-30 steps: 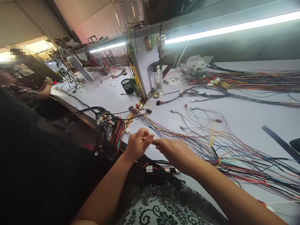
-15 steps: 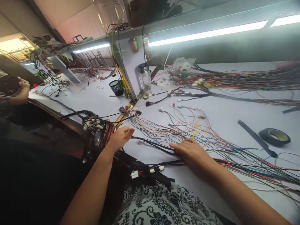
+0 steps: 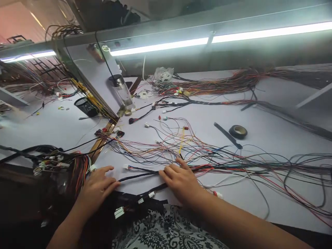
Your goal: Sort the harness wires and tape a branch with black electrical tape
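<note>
My left hand (image 3: 100,186) is at the table's front left, thumb and forefinger apart, beside the end of a thin black taped branch (image 3: 138,175). It grips nothing that I can see. Curled over the spot where several black branches join the wire harness (image 3: 223,168) is my right hand (image 3: 181,178), which hides the joint. A short branch ending in a white connector (image 3: 126,166) lies between the hands. Nearer to me runs a thicker black branch with white connectors (image 3: 151,194) along it. Loose coloured wires (image 3: 145,150) fan out behind my right hand.
A roll of black tape (image 3: 238,131) lies beside a black strip (image 3: 227,135). Further back are a glass bottle (image 3: 121,91), a mesh cup (image 3: 86,106) and another harness (image 3: 202,102). Bundled wires with connectors (image 3: 52,162) hang at the left edge. A lit lamp (image 3: 166,46) spans the back.
My view has swung to the right. My left hand's fingers, close together at a black branch's end before, are now spread. The black branches now meet under my right hand, nearer to me.
</note>
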Available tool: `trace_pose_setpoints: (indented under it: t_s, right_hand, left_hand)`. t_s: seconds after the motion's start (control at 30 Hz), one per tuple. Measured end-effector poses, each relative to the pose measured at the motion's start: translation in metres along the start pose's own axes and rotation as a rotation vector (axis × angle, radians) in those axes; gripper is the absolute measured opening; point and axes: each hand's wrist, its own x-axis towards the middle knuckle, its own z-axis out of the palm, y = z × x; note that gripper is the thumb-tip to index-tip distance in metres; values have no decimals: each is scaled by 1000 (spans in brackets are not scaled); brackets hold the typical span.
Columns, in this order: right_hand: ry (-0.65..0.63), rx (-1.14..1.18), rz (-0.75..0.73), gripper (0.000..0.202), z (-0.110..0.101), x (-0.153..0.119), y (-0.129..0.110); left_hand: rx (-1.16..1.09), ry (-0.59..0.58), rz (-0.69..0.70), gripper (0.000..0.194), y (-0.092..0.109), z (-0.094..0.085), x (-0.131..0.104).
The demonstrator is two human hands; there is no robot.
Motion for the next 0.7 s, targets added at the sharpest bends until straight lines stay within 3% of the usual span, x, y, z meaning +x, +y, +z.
trace_pose_setpoints:
  t_s: [0.1,0.37,0.57,0.7]
  right_hand:
    - [-36,-3,23,31,-5,-5,-8]
    - [-52,31,96,36,-7,-24,-17]
    - [-55,92,163,38,-4,-26,-20]
    - [-48,109,175,29,-9,-14,-19]
  left_hand:
    - [87,47,16,32,17,6,5]
    - [-10,-19,139,33,100,30,40]
    - [-51,-14,73,25,110,21,59]
    - [-31,-250,43,28,119,18,55]
